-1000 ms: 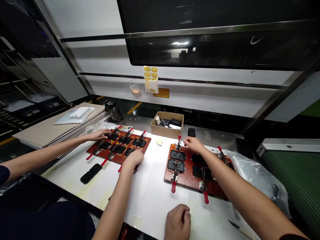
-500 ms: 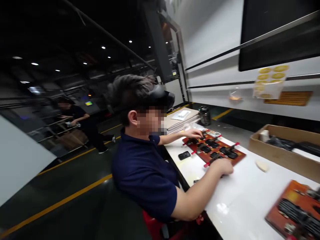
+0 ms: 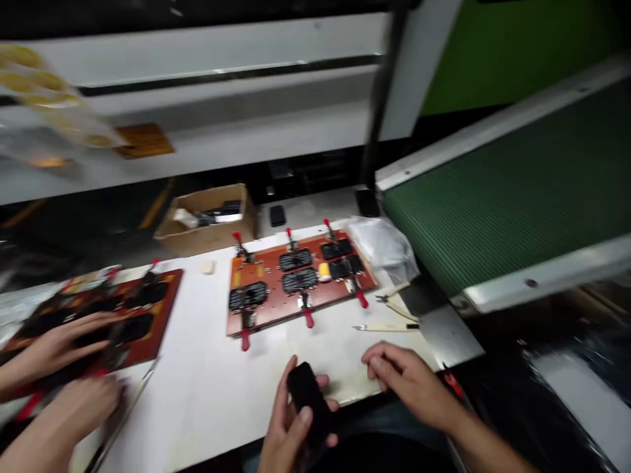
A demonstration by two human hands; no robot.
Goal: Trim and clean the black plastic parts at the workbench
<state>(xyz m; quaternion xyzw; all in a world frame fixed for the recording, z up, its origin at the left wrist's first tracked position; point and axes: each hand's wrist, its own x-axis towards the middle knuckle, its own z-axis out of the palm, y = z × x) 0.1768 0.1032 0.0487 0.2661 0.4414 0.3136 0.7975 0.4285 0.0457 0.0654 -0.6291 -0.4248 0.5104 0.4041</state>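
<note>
My left hand (image 3: 290, 427) is wrapped round a black rectangular part (image 3: 311, 404), held tilted above the table's front edge. Its thumb lies along the near side and the fingertips show on the far side. To the right, my right hand (image 3: 401, 378) is apart from it, fingers curled towards the thumb; whatever may be inside is hidden. Beyond both hands lies a reddish-brown fixture board (image 3: 276, 309) bearing several black ribbed parts (image 3: 300, 280) and red-handled toggle clamps (image 3: 309, 318). A craft knife (image 3: 387, 328) and pliers (image 3: 399, 309) rest between the board and my right hand.
At left, a co-worker's hands (image 3: 73, 341) work over another fixture board (image 3: 170, 302). A cardboard box (image 3: 207, 238) stands behind, with a pale block (image 3: 208, 267) before it. A plastic bag (image 3: 382, 246) lies beside the board. A green conveyor belt (image 3: 513, 184) rises at right.
The view has swung right and down, from the co-worker at the neighbouring place to my own table. Both my hands and the black part have come into view.
</note>
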